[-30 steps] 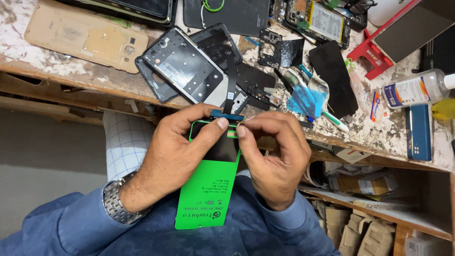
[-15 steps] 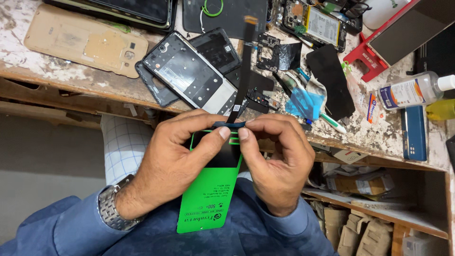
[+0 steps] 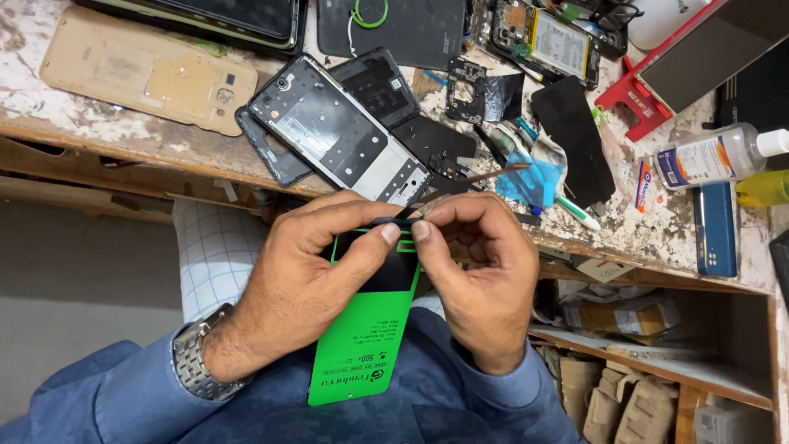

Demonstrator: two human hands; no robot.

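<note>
Scuffed, paint-flaked counter (image 3: 99,123) runs across the top, strewn with a tan phone back cover (image 3: 148,76) and an opened phone frame (image 3: 341,131). Below its edge, we pinch the top of the green-backed phone screen (image 3: 370,321) with our left hand (image 3: 308,279), thumb and forefinger pressed together. Our right hand (image 3: 477,275) now grips a thin brown flex ribbon (image 3: 485,171), which has swung from upright to nearly level, so we judge it is peeling free. A clear bottle (image 3: 711,154) lies at right.
</note>
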